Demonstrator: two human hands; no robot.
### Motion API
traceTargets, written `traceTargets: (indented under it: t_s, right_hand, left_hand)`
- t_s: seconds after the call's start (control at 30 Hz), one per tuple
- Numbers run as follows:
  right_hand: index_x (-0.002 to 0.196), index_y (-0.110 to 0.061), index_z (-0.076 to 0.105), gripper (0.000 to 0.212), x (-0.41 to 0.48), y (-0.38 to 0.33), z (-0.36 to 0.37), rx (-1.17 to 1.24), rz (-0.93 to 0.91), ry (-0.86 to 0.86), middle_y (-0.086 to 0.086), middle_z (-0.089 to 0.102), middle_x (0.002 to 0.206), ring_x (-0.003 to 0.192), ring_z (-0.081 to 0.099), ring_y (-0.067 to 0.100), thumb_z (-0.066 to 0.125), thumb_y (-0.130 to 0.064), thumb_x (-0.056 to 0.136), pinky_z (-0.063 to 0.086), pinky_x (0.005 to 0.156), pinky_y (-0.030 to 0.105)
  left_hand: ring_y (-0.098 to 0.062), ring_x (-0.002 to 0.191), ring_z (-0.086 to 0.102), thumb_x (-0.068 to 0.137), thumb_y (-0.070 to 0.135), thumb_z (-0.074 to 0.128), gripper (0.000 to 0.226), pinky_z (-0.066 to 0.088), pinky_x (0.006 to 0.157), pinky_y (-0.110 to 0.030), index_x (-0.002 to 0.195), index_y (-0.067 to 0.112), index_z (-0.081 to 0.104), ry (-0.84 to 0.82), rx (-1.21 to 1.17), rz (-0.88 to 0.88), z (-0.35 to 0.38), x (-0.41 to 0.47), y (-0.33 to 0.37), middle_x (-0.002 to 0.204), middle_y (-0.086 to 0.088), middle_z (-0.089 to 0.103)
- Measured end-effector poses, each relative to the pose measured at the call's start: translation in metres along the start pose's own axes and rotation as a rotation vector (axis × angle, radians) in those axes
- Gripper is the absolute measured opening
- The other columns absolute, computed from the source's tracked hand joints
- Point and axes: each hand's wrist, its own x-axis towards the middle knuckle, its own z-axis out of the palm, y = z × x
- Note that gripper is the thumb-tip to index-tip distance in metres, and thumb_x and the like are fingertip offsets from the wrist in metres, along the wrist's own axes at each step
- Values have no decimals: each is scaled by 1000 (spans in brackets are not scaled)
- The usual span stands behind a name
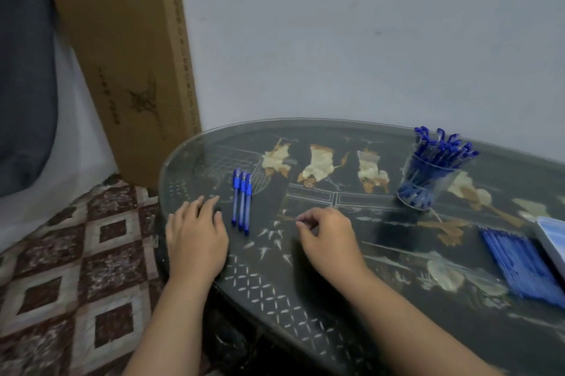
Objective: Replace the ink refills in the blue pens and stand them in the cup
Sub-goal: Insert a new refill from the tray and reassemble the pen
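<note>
Three blue pens (241, 201) lie side by side on the dark glass-topped table (336, 299), caps pointing away from me. My left hand (195, 238) rests flat on the table just left of them, fingers spread, holding nothing. My right hand (328, 238) sits on the table to the right of the pens, fingers curled loosely inward; nothing shows in it. A clear cup (426, 183) packed with several blue pens stands at the far right. A pile of blue refills (519, 265) lies near the right edge.
A light blue plastic packet (553, 241) pokes in at the right edge beside the refills. A large cardboard box (122, 63) leans against the wall behind the table's left end. A patterned cloth (76, 268) covers the surface to the left.
</note>
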Motion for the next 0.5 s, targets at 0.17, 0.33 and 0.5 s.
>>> traceTargets:
  t_s: [0.17,0.33,0.5]
  right_hand:
    - [102,-12,75,22,22,-37,42,6,59,-41,4,72,99,95,63,19,59,-25,94,48,80,27]
    - [103,-20,74,24,36,-54,64,-35,159,-11,4,71,103,100,63,24,61,-35,91,50,88,34]
    - [103,-24,73,26,38,-60,76,-127,187,36,0,70,105,102,61,22,58,-41,92,41,92,35]
  left_hand:
    - [-18,142,26,102,35,37,37,14,119,-39,136,32,51,17,28,-11,6,0,-3,151,8,39]
    - [-16,143,22,101,35,36,38,12,119,-40,136,33,50,18,14,-18,8,-1,-4,152,9,37]
    - [-17,143,22,101,35,36,38,11,119,-40,137,33,50,20,11,-17,8,-1,-4,152,9,36]
